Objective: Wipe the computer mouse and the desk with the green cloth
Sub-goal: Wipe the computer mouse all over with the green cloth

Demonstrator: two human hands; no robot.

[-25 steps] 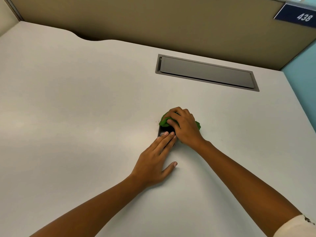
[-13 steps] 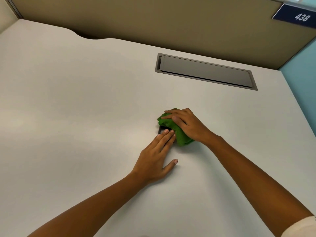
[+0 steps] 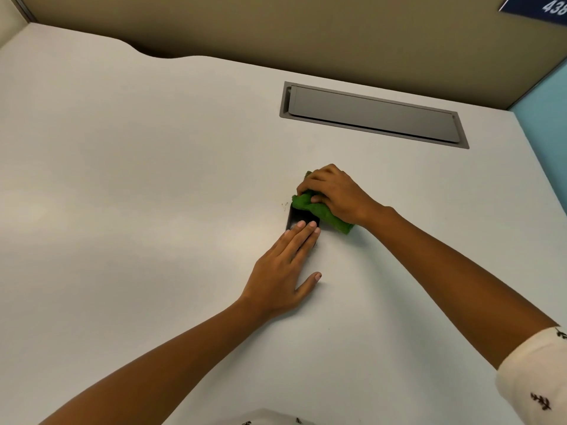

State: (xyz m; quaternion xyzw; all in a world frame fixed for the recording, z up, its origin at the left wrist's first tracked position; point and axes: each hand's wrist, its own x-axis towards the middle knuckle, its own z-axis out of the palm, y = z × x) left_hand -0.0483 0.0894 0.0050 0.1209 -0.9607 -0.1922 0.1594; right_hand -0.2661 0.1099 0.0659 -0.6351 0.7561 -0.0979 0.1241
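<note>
A black computer mouse point(image 3: 299, 216) lies near the middle of the white desk point(image 3: 138, 210). Most of it is covered. My left hand point(image 3: 285, 271) lies flat on the desk, its fingertips resting on the near end of the mouse, thumb spread to the right. My right hand point(image 3: 336, 193) is closed on the bunched green cloth point(image 3: 322, 211) and presses it on the far and right side of the mouse. The cloth trails to the right, down to the desk beside the mouse.
A grey cable hatch point(image 3: 372, 115) is set flush into the desk behind the mouse. A tan partition point(image 3: 306, 29) runs along the back and a light blue wall point(image 3: 546, 142) on the right. A blue number plate point(image 3: 543, 9) hangs at the top right.
My right hand with the cloth has shifted over the mouse, from its right side toward its far end. My left hand has stayed on the mouse's near end.
</note>
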